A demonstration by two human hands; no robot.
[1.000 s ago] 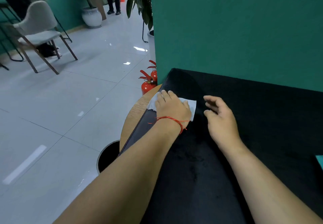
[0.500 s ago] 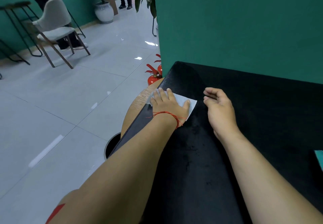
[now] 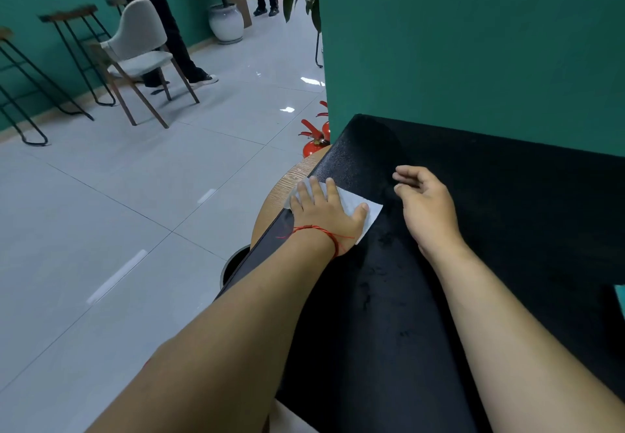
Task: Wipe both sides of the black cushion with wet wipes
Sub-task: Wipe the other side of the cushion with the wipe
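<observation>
The black cushion [image 3: 473,229] lies flat over a round wooden table and fills the right half of the view. A white wet wipe [image 3: 367,208] is spread near the cushion's left edge. My left hand [image 3: 324,213], with a red string at the wrist, presses flat on the wipe with straight fingers. My right hand [image 3: 426,206] hovers or rests just to the right of the wipe, fingers loosely curled and holding nothing.
The wooden table [image 3: 280,189] rim shows left of the cushion. Below it stand red fire extinguishers [image 3: 313,142] and a dark bin [image 3: 233,263]. A green wall [image 3: 473,44] rises behind. Across the tiled floor are a grey chair [image 3: 138,47], bar stools and standing people.
My left hand has slid the wipe slightly along the cushion's left edge. My right hand stays beside it. The camera has tilted up, showing more floor.
</observation>
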